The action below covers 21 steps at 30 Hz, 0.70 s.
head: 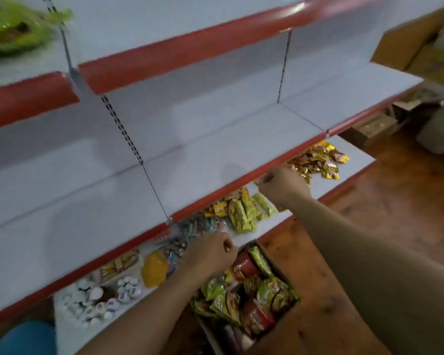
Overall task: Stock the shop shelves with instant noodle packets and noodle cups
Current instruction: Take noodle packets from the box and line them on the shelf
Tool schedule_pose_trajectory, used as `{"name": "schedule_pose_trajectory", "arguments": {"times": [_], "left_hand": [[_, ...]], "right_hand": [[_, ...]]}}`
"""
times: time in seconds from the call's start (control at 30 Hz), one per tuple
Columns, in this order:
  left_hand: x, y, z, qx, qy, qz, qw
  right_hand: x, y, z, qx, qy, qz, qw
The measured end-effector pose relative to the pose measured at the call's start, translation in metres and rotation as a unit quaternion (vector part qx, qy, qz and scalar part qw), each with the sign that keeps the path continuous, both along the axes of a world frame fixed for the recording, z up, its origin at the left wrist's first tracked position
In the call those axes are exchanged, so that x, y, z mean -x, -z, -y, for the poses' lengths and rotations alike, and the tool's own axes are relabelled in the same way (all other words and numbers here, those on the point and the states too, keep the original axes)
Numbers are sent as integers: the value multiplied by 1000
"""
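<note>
An open cardboard box point(283, 272) stands on the floor against the bottom shelf. It holds green noodle packets point(267, 293) and red noodle cups point(245, 263). My left hand point(210, 254) hovers over the box's far corner with its fingers curled, and I see nothing in it. My right hand point(282, 185) is a loose fist at the red front edge of the middle shelf point(215, 155), whose grey surface is bare. No packet shows in that hand. A blurred green packet point(10, 29) lies on the top shelf at the far left.
The bottom shelf point(354, 160) carries gold sachets point(318, 162), yellow-green snack bars point(241, 213), a yellow pouch point(154, 270) and small white cups point(98, 301). Cardboard cartons point(408, 42) sit at the right end. Brown floor spreads to the right.
</note>
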State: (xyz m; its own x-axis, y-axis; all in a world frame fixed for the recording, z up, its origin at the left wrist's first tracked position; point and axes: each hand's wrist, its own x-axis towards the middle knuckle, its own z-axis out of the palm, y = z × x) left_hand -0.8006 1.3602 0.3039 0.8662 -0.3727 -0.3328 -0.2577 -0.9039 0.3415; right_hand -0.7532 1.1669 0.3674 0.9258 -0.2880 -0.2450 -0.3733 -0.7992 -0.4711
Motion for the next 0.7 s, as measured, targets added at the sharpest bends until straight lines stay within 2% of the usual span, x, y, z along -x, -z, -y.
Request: {"name": "schedule_pose_trajectory", "arguments": {"times": [0.2, 0.4, 0.57, 0.7], "left_hand": [[0, 130, 9, -50, 7, -139, 989], [-6, 259, -2, -93, -13, -202, 975], [-16, 364, -15, -117, -41, -192, 973], [-18, 428, -23, -120, -47, -193, 973]], "right_hand": [[29, 150, 28, -35, 44, -130, 990], [48, 298, 12, -40, 82, -227, 970], [49, 405, -12, -62, 110, -228, 965], [40, 463, -21, -72, 140, -205, 966]]}}
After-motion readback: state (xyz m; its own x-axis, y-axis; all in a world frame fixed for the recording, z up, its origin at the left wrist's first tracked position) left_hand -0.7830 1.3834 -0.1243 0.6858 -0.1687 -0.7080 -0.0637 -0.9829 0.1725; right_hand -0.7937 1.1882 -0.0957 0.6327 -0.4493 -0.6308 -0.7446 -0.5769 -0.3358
